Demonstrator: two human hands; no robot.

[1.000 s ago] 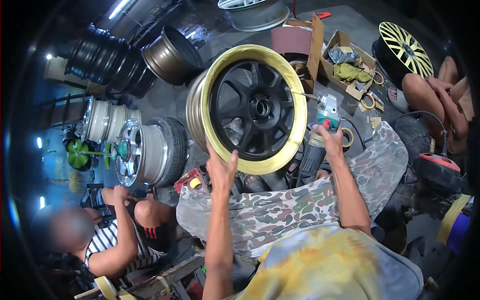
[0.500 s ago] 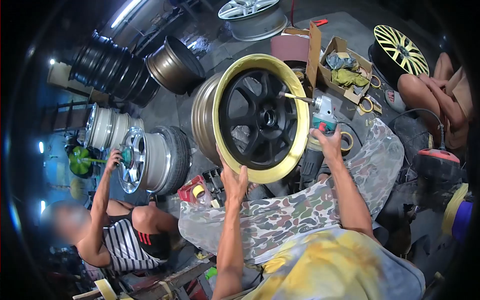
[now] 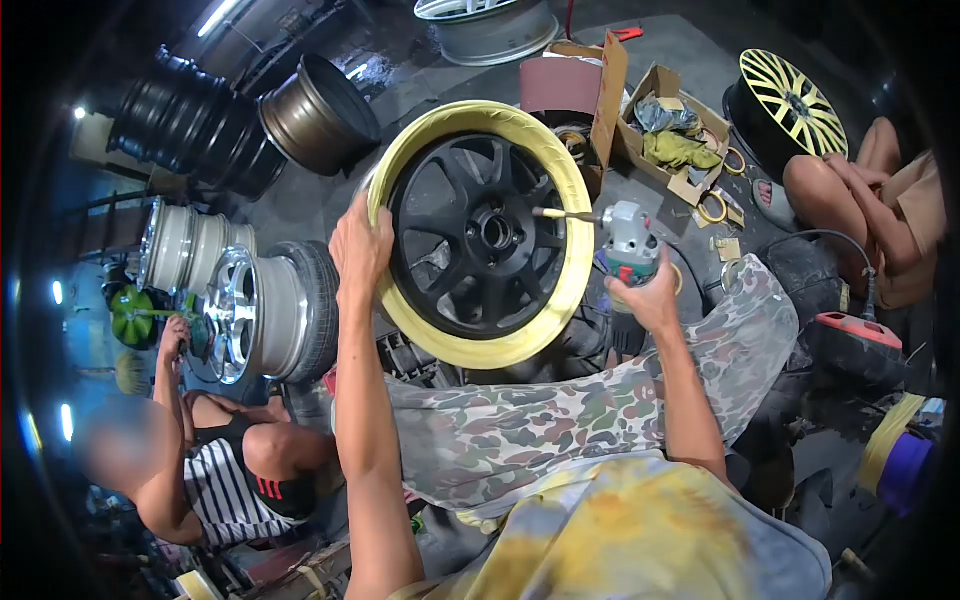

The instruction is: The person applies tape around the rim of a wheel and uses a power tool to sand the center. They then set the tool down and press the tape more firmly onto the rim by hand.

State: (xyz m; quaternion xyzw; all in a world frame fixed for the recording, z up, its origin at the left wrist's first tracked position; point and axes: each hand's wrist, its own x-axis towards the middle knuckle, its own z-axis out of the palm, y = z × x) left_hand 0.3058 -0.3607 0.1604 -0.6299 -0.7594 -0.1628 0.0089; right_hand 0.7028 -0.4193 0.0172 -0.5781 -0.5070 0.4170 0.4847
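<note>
In the head view, our left hand (image 3: 360, 245) is curled over the upper left edge of the black spoked alloy wheel with its yellow-masked lip (image 3: 470, 290), gripping it as it stands on edge just before our camouflage-clad knees (image 3: 560, 420). Our right hand (image 3: 640, 295) is closed round the grey-and-green handheld power grinder (image 3: 630, 238), whose thin shaft (image 3: 565, 214) points at the spokes beside the hub. We judge this goes best with the wheel braced firmly, the bit kept off the yellow masking, and light, even passes.
</note>
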